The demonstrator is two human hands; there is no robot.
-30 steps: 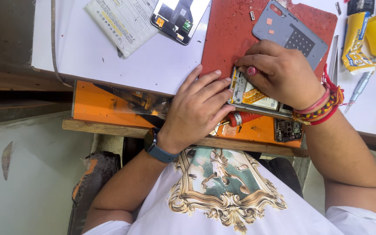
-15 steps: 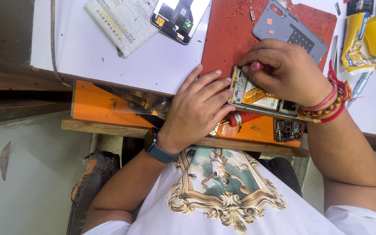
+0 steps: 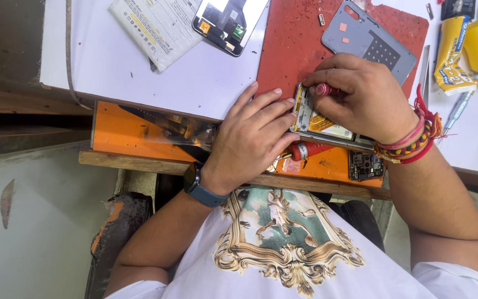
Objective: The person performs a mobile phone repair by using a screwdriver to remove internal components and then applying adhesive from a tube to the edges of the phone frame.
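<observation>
Pressing flat, the left hand (image 3: 253,135) steadies an opened phone (image 3: 327,124) at the near edge of the red mat (image 3: 294,44) on the table (image 3: 139,72), while the right hand (image 3: 360,97) pinches a red-tipped screwdriver (image 3: 323,89) over it. Thin, stiff and likely fragile, the phone seems best held by its frame edges.

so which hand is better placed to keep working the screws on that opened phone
Right. The right hand already grips the red-capped screwdriver with its tip end down over the opened phone, while the left hand lies flat, fingers bracing the phone's edge, so it probably suits steadying.
</observation>
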